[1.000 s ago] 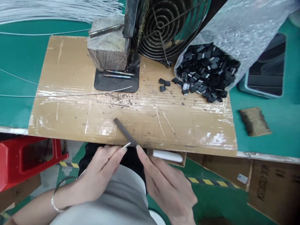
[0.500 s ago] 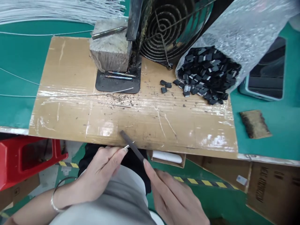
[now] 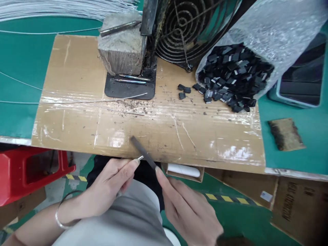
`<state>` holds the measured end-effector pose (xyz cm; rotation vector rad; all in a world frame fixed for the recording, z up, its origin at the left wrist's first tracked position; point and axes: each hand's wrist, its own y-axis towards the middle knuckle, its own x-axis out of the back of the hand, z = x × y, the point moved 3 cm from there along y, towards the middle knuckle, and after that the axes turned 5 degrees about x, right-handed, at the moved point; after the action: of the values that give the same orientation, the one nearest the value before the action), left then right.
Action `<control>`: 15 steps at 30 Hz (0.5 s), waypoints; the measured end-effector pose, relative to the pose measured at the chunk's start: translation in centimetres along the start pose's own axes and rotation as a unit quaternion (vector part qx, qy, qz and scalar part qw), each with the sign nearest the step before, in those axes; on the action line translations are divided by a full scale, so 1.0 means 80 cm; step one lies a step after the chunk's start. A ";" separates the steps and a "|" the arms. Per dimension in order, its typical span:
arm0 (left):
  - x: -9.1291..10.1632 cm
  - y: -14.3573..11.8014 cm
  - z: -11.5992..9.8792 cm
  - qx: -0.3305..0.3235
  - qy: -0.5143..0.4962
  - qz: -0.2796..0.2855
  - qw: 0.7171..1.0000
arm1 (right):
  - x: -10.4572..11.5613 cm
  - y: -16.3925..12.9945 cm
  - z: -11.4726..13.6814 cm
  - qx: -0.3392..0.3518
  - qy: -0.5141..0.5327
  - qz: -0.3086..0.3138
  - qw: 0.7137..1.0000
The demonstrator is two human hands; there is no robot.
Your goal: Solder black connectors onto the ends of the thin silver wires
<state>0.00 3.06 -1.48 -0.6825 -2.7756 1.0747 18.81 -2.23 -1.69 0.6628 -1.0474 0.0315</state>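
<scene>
My right hand (image 3: 188,210) grips a dark flat file (image 3: 142,152), index finger laid along it; its tip lies over the front edge of the cardboard sheet (image 3: 179,130). My left hand (image 3: 109,186) pinches a thin metal pin (image 3: 139,158), its shiny tip touching the file's underside. Both hands sit just below the bench edge, above my lap.
A wooden block (image 3: 123,54) on a black plate (image 3: 128,90) stands at the back with a wire fan guard (image 3: 184,30). A plastic bag (image 3: 269,30) spills several small black parts (image 3: 230,78). Loose wires (image 3: 77,102) cross the cardboard. A red stool (image 3: 30,171) is left.
The file slid back toward me along the pin, then forward a little again. My left hand has stayed put with the pin.
</scene>
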 end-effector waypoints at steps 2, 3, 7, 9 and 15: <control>0.000 0.000 0.000 0.000 0.000 -0.001 1.000 | -0.004 0.004 0.000 0.006 -0.007 -0.009 1.000; 0.001 0.000 0.000 0.000 -0.001 -0.001 1.000 | -0.005 0.004 0.000 0.004 -0.009 -0.009 1.000; 0.003 0.001 0.003 0.011 -0.009 0.009 1.000 | 0.000 -0.005 0.001 -0.011 0.006 0.017 1.000; 0.003 0.001 0.005 0.014 -0.020 0.022 0.999 | 0.000 -0.007 0.000 -0.007 0.001 0.014 1.000; 0.005 0.003 0.013 0.012 -0.053 0.037 0.998 | -0.006 -0.006 -0.006 0.007 -0.003 0.006 1.000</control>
<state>-0.52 2.73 -2.43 -0.7535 -2.8400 1.1898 19.12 -2.19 -2.46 0.6687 -1.0585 0.0472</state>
